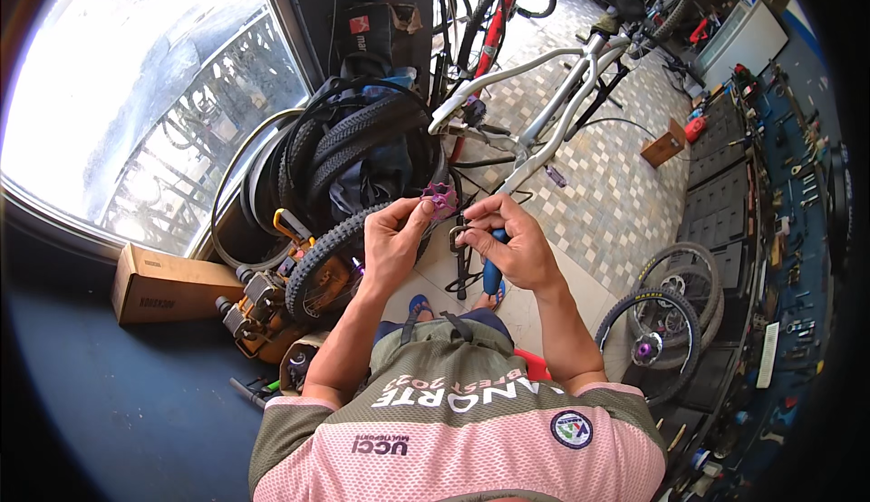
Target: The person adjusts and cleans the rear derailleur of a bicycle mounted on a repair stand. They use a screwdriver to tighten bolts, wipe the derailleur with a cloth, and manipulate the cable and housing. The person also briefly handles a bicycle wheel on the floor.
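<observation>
Tiled floor (625, 158) lies beyond; our left hand (390, 246) pinches a purple toothed part (441, 199) before us, likely for visibility, while our right hand (518, 250) grips a blue-handled tool (492, 277) (its tip unclear).

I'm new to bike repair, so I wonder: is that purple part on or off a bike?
Off: the left hand holds the purple part up in the air, fastened to nothing visible.

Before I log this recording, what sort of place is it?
Probably a bicycle repair workshop: a white metal bicycle frame, a heap of black knobby rubber tyres, and metal tools hung along a dark blue wall panel.
</observation>
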